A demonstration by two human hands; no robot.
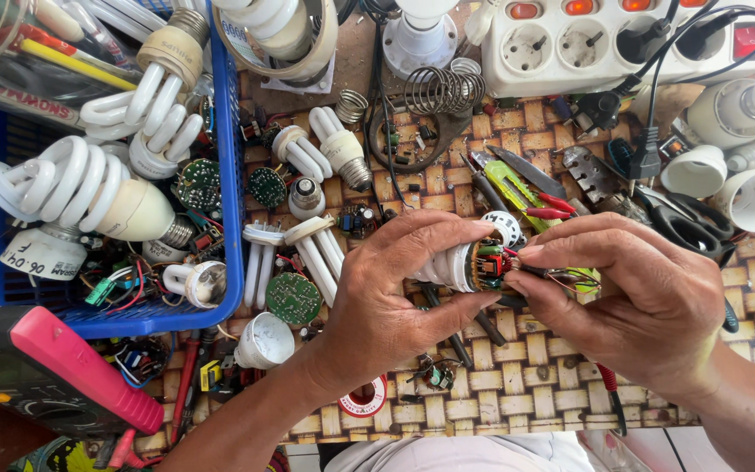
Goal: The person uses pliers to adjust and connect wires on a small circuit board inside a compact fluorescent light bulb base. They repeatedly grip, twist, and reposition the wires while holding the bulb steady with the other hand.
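My left hand (395, 297) grips a white fluorescent bulb body (449, 265) sideways, its open end showing a small circuit board (488, 264) with coloured parts. My right hand (648, 301) pinches thin wires (570, 280) coming off that board, fingertips touching the board's edge. Both hands hover over a woven bamboo mat (517, 385).
A blue basket (233, 218) at left holds spiral bulbs and circuit boards. A pink-cased meter (72, 371) lies at lower left. A white power strip (622, 44) sits at the top right. Pliers (517, 188), scissors (692, 227), springs (443, 87), bulb bases and loose tubes litter the mat.
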